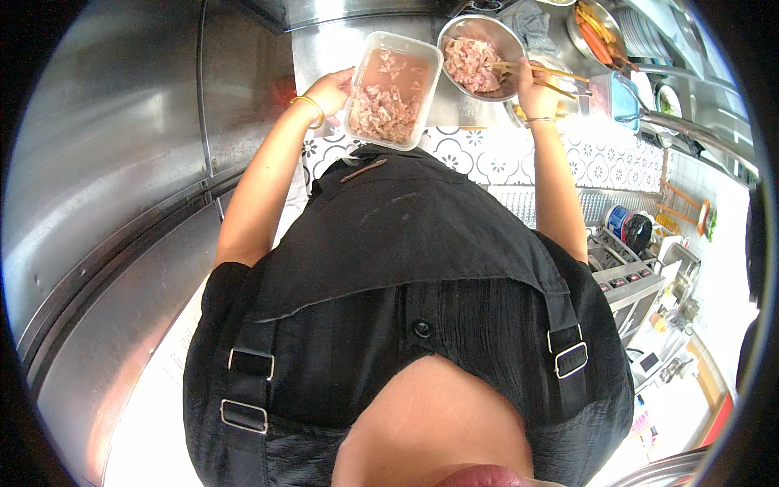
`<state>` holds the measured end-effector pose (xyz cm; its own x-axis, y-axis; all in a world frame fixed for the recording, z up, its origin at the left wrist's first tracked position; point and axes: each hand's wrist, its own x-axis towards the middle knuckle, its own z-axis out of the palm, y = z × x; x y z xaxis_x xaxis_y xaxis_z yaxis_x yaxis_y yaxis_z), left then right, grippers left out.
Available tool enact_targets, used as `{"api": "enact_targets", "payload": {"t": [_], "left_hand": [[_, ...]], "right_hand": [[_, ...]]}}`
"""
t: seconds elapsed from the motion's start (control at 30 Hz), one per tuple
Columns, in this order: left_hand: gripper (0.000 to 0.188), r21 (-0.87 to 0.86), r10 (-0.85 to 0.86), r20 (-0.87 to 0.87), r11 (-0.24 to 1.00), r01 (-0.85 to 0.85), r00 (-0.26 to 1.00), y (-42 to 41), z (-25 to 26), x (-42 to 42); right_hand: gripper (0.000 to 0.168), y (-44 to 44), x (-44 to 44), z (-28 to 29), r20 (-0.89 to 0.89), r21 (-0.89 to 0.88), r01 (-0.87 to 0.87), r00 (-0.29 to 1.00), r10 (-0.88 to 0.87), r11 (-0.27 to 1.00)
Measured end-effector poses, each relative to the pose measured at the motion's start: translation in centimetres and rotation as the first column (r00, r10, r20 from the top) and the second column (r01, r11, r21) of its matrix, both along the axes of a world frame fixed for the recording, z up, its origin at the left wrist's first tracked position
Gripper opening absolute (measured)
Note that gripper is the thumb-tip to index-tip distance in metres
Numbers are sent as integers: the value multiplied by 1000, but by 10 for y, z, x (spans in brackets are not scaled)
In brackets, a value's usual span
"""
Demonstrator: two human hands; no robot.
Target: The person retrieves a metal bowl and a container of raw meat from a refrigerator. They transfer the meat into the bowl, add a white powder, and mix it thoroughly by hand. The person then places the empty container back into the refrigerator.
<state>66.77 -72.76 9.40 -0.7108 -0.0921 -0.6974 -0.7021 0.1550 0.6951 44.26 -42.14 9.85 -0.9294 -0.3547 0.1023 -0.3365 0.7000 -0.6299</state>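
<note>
My left hand (328,94) grips the left side of a translucent plastic container (435,73), which is tilted in front of my apron. Pale pieces of raw meat (384,114) lie in cloudy pink liquid inside it. To its right stands a stainless steel bowl (453,27) with a heap of similar raw meat (471,64). My right hand (537,91) is at that bowl's right rim and holds a pair of wooden chopsticks (563,72). Their tips reach over the meat in the bowl. Whether the right fingers also press on the rim, I cannot tell.
A grey cloth (532,27) lies behind the steel bowl. Farther right are a metal bowl with carrots (593,39), stacked plates (642,36) and a blue-lidded container (625,100). A steel cabinet (140,109) borders my left side. Patterned tiles (487,152) show below the counter.
</note>
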Motion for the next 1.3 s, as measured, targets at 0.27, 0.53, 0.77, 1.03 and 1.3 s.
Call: {"api": "enact_targets", "payload": {"t": [0.27,0.53,0.77,1.03,1.3], "left_hand": [[46,-17,44,-31,999,-44,999,2,-3,3],[47,-77,36,-60,996,-41,998,3,-6,2],[46,-55,42,-33,997,-44,999,5,3,2],[47,-114,-20,-67,993,13,998,6,4,3],[47,-105,-24,-80,994,16,996,3,-4,3]], "right_hand": [[35,-21,4,-3,60,-20,11,998,-10,1000],[32,-36,-10,-2,-116,-39,26,993,-31,999],[31,-12,9,34,-54,-304,80,993,-101,949],[16,-25,35,77,-354,-39,-211,917,183,977],[27,-52,-13,19,-1,566,-164,980,199,808]]}}
